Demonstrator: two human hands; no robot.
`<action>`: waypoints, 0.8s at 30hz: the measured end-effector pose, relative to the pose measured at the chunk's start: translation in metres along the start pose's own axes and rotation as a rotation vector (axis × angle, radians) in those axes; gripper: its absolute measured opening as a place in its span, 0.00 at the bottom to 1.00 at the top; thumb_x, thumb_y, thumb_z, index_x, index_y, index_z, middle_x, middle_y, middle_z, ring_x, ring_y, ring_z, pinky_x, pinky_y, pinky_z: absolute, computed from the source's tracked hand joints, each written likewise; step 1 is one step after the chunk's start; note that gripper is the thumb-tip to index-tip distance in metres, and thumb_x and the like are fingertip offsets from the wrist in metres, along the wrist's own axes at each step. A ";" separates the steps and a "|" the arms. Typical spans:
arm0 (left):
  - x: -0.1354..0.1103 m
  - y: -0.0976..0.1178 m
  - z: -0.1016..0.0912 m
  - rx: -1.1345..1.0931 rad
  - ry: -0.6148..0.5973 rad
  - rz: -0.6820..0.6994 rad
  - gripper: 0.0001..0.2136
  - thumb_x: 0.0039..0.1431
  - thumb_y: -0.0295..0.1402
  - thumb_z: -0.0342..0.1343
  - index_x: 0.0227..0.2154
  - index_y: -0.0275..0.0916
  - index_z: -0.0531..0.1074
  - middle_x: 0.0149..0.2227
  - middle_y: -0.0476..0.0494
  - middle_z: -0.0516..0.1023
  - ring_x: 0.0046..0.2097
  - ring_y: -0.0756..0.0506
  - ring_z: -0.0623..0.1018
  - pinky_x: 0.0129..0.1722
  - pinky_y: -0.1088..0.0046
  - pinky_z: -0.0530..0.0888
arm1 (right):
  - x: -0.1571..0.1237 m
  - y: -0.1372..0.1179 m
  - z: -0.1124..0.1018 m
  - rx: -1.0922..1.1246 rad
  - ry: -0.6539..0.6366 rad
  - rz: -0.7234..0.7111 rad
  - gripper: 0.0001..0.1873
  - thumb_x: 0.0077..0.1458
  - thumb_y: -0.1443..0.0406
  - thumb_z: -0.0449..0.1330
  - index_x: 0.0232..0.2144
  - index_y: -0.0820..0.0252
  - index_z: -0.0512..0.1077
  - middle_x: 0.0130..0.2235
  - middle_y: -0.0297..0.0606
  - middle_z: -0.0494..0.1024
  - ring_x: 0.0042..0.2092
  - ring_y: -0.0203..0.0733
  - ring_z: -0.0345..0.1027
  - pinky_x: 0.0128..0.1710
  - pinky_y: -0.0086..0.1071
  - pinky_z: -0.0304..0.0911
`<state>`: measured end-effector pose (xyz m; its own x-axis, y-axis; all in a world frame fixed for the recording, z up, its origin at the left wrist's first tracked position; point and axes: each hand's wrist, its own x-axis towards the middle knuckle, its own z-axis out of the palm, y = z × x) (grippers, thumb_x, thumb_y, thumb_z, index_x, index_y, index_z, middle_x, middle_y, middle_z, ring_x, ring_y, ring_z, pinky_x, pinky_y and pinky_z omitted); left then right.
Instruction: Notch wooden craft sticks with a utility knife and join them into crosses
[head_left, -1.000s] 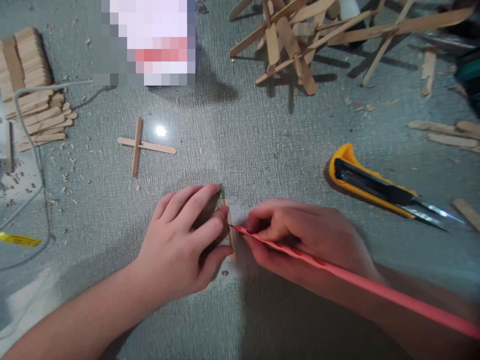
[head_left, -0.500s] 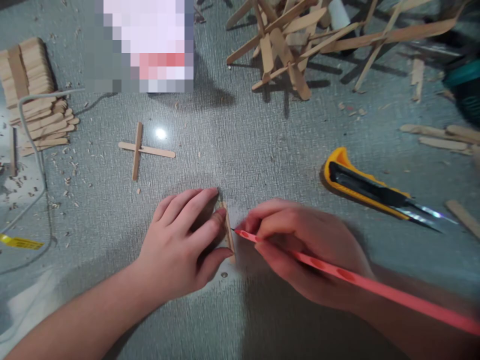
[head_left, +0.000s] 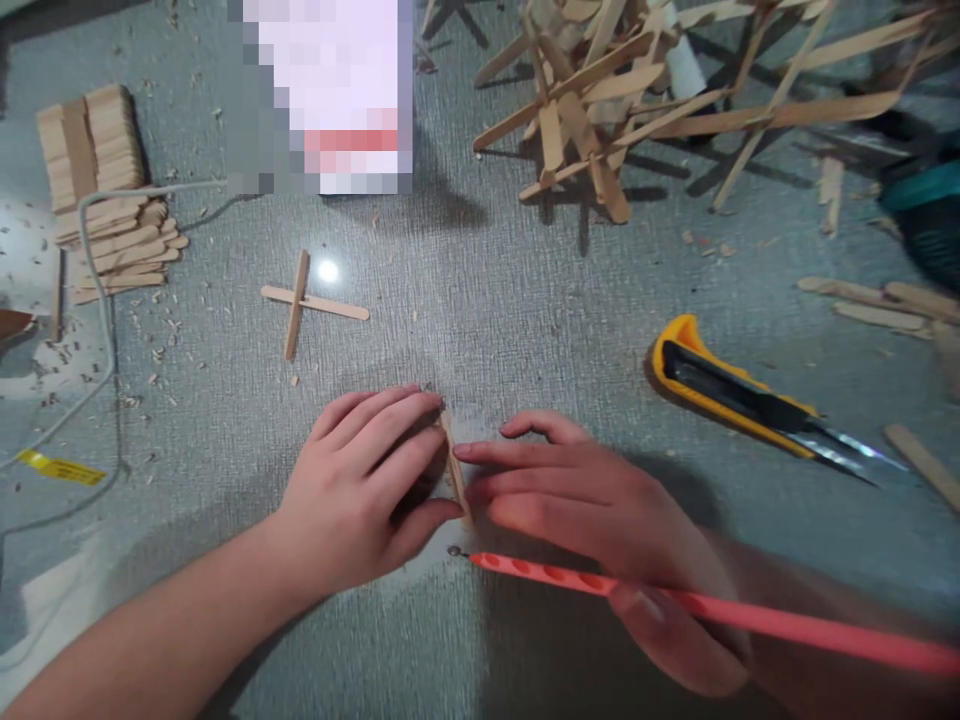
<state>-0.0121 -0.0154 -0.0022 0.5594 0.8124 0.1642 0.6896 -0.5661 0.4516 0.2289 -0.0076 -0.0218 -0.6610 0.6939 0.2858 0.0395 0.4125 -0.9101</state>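
L hand (head_left: 360, 490) is palm-down on the grey surface (head_left: 495, 300), fingers flat and not curled. Index and thumb tips touch the short wooden stick (head_left: 455, 470), which lies flat dead centre between both hands, running approx 12-to-6.

R hand (head_left: 600, 510) comes in from 4 o'clock with fingers stretched out straight, tips touching the stick's R edge. The red pencil (head_left: 675, 605) crosses that hand near the thumb, its tip on the surface just at 6 o'clock of the stick. I can't tell if it's pinched or only resting there.

Yellow utility knife (head_left: 720, 385) is at 3 o'clock, blade out and well apart from the hands. Crossed sticks (head_left: 307, 300) lie at 10 o'clock, a stick stack (head_left: 105, 190) further out the same way, and a glued stick frame (head_left: 592, 120) at 1 o'clock.
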 end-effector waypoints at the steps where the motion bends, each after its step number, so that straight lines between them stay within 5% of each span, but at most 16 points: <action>1: 0.000 0.000 -0.001 0.016 -0.002 0.006 0.19 0.63 0.44 0.61 0.49 0.34 0.74 0.56 0.34 0.78 0.59 0.37 0.76 0.59 0.58 0.68 | -0.001 0.001 0.001 -0.004 -0.003 -0.003 0.28 0.68 0.53 0.35 0.44 0.58 0.71 0.37 0.40 0.79 0.54 0.50 0.73 0.61 0.49 0.52; 9: -0.003 0.010 -0.005 0.339 0.088 -0.002 0.21 0.62 0.47 0.61 0.45 0.31 0.77 0.50 0.35 0.83 0.53 0.36 0.81 0.54 0.57 0.69 | -0.003 0.000 0.005 -0.058 -0.041 -0.048 0.26 0.65 0.53 0.38 0.45 0.59 0.71 0.41 0.44 0.81 0.56 0.54 0.73 0.60 0.51 0.51; 15: -0.004 0.010 -0.003 0.384 0.106 -0.029 0.22 0.61 0.52 0.59 0.38 0.33 0.76 0.40 0.36 0.82 0.47 0.35 0.81 0.51 0.55 0.69 | -0.002 0.003 0.001 -0.045 -0.064 -0.034 0.29 0.68 0.52 0.35 0.47 0.60 0.71 0.46 0.47 0.80 0.57 0.52 0.72 0.58 0.49 0.54; 18: -0.003 0.007 -0.003 0.275 0.120 -0.002 0.22 0.62 0.52 0.59 0.38 0.34 0.75 0.40 0.35 0.80 0.48 0.36 0.79 0.52 0.54 0.70 | -0.001 0.004 -0.008 -0.046 -0.124 -0.015 0.30 0.68 0.50 0.37 0.49 0.60 0.71 0.56 0.51 0.77 0.63 0.54 0.67 0.62 0.51 0.50; 24: 0.000 0.000 -0.005 -0.080 0.013 0.009 0.04 0.61 0.33 0.62 0.36 0.40 0.75 0.40 0.45 0.80 0.44 0.43 0.77 0.46 0.60 0.70 | 0.002 0.000 -0.015 -0.068 -0.207 0.061 0.31 0.68 0.48 0.38 0.52 0.61 0.69 0.64 0.52 0.71 0.68 0.56 0.59 0.68 0.55 0.40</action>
<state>-0.0144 -0.0142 0.0021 0.5590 0.8095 0.1792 0.6454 -0.5606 0.5189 0.2389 0.0027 -0.0164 -0.7951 0.5860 0.1566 0.1302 0.4171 -0.8995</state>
